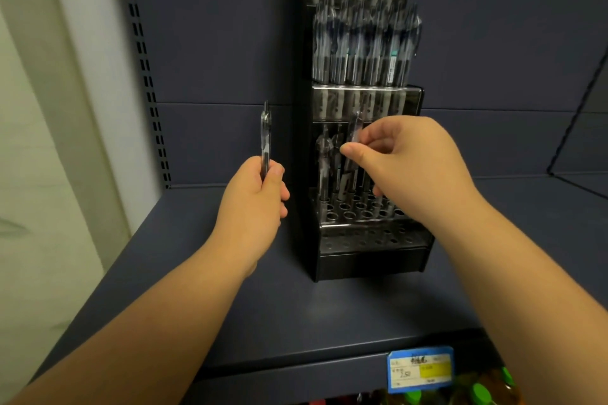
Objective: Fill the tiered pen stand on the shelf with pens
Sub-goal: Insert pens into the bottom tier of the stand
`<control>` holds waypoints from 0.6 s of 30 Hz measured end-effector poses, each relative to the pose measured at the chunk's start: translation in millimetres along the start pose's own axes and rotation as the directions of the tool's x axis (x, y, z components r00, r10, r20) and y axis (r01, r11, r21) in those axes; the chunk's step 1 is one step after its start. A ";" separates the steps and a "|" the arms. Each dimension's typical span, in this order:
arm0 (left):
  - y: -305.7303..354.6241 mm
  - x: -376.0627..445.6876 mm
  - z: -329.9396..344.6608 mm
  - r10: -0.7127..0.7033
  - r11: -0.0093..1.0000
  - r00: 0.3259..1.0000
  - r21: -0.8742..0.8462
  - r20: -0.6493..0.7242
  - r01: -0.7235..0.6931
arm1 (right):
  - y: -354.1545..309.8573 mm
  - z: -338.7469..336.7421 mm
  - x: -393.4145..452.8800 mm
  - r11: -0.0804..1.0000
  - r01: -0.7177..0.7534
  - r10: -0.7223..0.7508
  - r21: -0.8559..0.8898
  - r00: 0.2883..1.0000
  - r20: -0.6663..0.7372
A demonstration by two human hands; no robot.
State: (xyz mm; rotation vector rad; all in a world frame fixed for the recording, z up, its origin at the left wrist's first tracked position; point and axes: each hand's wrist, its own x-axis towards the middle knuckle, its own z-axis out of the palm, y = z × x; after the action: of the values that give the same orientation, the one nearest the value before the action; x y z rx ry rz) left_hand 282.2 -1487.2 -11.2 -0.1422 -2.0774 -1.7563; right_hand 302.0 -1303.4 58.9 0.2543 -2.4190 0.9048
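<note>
A dark tiered pen stand [368, 256] stands on the navy shelf [230, 306]. Its upper tiers [362, 46] are packed with clear-barrelled pens. The lowest tier [358, 210] shows rows of round holes, with a few pens [324, 161] standing at the back left. My left hand [255, 200] grips one clear pen [265, 131] upright, left of the stand. My right hand [404, 168] pinches another pen [354, 128] between thumb and fingers, over the back rows of the lowest tier. That pen's lower end is hidden among the others.
The shelf's slotted upright [144, 69] runs along the left edge, with a pale wall beyond it. A blue and yellow price tag [421, 368] hangs on the shelf's front lip. Bottles with green caps [480, 391] sit below.
</note>
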 end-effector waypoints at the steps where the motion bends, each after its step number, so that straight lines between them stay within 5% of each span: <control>1: -0.5 0.3 -0.1 -0.004 1.000 1.000 -0.001 0.000 0.004 | -0.7 0.1 1.4 1.000 -0.005 0.005 -0.015 1.000 0.004; 18: -1.3 0.6 -0.4 -0.016 1.000 1.000 -0.001 0.007 0.016 | 2.8 12.8 -3.0 0.981 -0.048 0.085 -0.188 0.977 0.197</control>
State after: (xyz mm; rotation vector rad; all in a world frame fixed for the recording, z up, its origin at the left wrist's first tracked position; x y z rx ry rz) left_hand 281.3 -1487.9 -12.2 -0.1325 -2.0885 -1.7688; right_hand 298.2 -1309.7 47.7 0.2069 -2.6960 0.7084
